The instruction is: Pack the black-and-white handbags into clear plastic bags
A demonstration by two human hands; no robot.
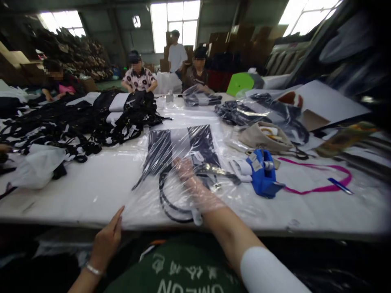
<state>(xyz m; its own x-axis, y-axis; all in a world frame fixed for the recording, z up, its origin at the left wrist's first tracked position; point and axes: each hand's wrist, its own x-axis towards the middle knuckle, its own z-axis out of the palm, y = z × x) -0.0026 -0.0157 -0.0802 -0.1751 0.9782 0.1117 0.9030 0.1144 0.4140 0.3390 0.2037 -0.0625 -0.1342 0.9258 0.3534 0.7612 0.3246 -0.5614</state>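
A black bag (200,142) with a pale band (180,142) round its middle lies flat on the table inside a clear plastic bag (146,199). Its looped black strap (161,191) curls toward the table's front edge. My right hand (185,170) reaches through the plastic bag's mouth, under the film, and rests on the black bag at the lower end of the band. Its fingers look stretched out, partly veiled by glare. At the front edge, my left hand (106,238) pinches the near left corner of the plastic bag between thumb and fingers.
A blue tape dispenser (262,175), a pink strap (324,189) and a blue pen (340,186) lie to the right. Behind them are a beige pouch (264,138) and wrapped dark bags (244,112). Black bags (100,110) pile up at left. Several people are across the table.
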